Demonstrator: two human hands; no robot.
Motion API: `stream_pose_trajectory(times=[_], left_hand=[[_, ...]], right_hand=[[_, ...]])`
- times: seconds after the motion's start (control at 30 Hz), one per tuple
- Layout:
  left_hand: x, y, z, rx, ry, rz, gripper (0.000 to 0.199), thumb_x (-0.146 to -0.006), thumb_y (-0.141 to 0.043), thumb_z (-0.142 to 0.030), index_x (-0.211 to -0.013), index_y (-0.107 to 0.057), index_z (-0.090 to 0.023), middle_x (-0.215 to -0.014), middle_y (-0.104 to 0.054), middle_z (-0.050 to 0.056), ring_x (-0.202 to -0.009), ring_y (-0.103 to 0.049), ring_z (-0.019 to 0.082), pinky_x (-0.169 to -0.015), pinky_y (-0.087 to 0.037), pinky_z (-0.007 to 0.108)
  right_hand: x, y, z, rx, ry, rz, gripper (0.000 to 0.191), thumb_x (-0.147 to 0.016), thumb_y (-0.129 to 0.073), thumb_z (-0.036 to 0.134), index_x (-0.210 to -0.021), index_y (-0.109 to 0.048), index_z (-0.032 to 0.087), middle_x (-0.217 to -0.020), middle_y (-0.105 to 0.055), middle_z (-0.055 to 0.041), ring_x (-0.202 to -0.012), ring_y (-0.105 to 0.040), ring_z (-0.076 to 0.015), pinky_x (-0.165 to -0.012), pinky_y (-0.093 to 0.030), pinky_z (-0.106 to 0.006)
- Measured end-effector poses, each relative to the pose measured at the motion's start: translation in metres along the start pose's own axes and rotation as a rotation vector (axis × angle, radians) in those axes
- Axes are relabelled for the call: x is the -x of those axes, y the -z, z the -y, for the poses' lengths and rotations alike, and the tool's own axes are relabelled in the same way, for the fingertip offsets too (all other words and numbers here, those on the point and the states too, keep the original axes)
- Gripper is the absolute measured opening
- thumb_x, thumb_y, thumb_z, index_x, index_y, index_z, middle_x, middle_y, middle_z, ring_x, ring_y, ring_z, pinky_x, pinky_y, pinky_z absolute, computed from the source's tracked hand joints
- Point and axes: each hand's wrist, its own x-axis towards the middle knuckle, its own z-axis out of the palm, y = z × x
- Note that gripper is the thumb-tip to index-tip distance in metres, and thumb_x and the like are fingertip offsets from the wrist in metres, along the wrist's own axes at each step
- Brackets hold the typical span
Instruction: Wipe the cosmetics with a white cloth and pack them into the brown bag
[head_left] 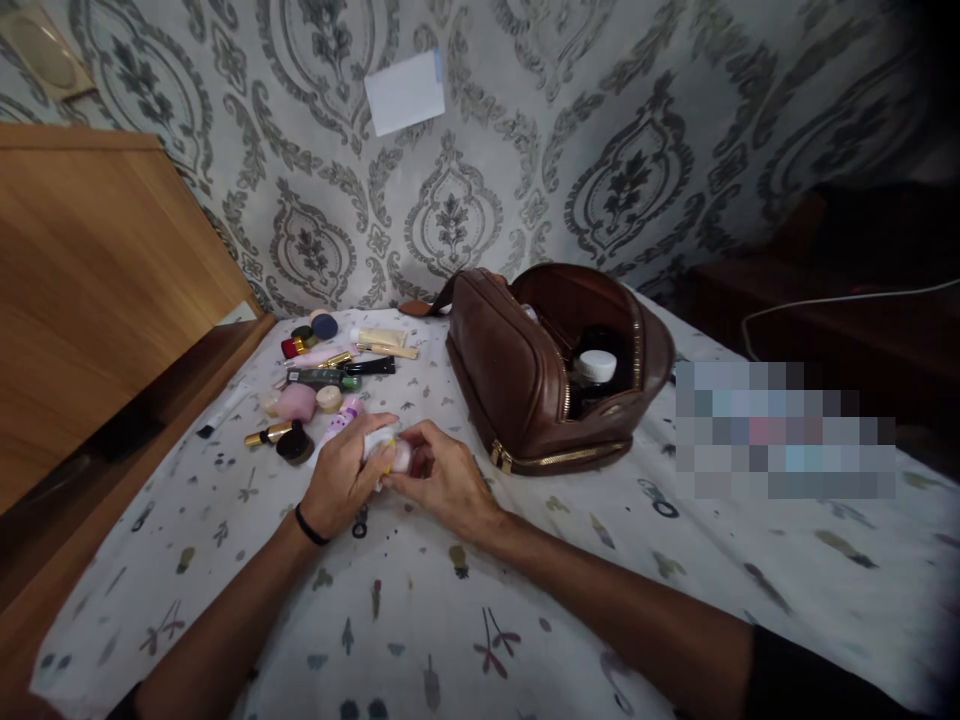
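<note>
My left hand [339,478], with a black band at the wrist, is closed around a small white container [384,440] with a yellow patch and a pale pinkish end. The fingers of my right hand [448,485] pinch at the right side of that pale end. Fingers hide much of the container, so its exact kind is unclear. Just behind my left hand lies a pink and purple tube [346,412]. An open brown toiletry bag [510,380] stands to the right of my hands, and a white-capped bottle [597,366] is inside it.
Several cosmetics lie at the left, including a pink makeup sponge [295,403], a black round jar [295,444], a gold tube [268,433] and a cream tube [381,338]. A brush [217,418] lies near the wooden panel [90,290]. A patterned wall rises behind.
</note>
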Motion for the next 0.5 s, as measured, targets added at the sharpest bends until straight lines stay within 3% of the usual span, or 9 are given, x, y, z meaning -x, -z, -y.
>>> stream_pose_trajectory(times=[0.1,0.23,0.37,0.5], left_hand=[[0.0016,0.0037,0.0012,-0.036,-0.143,0.021,0.045,-0.097,-0.041,-0.045,-0.129,-0.061,-0.019,-0.115,-0.064,0.011,-0.11,-0.058,0.025,-0.097,-0.047,0.04],[0.0022,0.0062,-0.0026,-0.066,-0.248,0.074,0.049,-0.097,-0.043,-0.042,-0.141,-0.051,-0.022,-0.132,-0.055,0.013,-0.126,-0.05,0.028,-0.106,-0.042,0.045],[0.0028,0.0033,-0.0072,-0.1,-0.228,0.114,0.054,-0.096,-0.048,-0.035,-0.147,-0.04,-0.02,-0.136,-0.053,0.015,-0.13,-0.048,0.028,-0.107,-0.043,0.044],[0.003,0.0009,-0.0059,-0.09,-0.17,0.076,0.049,-0.094,-0.053,-0.039,-0.138,-0.045,-0.017,-0.126,-0.062,0.015,-0.115,-0.06,0.026,-0.097,-0.05,0.04]], right_hand=[[-0.0031,0.001,-0.0025,-0.228,-0.007,0.042,0.03,-0.073,-0.073,0.038,-0.092,-0.059,0.021,-0.069,-0.057,0.0041,-0.061,-0.054,-0.0128,-0.056,-0.042,-0.025],[-0.0067,0.0041,-0.0052,-0.448,-0.084,0.075,0.037,-0.077,-0.068,0.052,-0.094,-0.058,0.021,-0.064,-0.056,0.0045,-0.05,-0.053,-0.0117,-0.045,-0.039,-0.023],[-0.0074,0.0075,-0.0053,-0.436,-0.123,0.074,0.044,-0.084,-0.055,0.066,-0.085,-0.056,0.021,-0.05,-0.055,0.0043,-0.041,-0.049,-0.0113,-0.039,-0.034,-0.022],[-0.0059,0.0089,-0.002,-0.346,-0.125,0.125,0.051,-0.086,-0.048,0.072,-0.078,-0.052,0.022,-0.043,-0.051,0.0055,-0.034,-0.042,-0.0099,-0.034,-0.029,-0.021]])
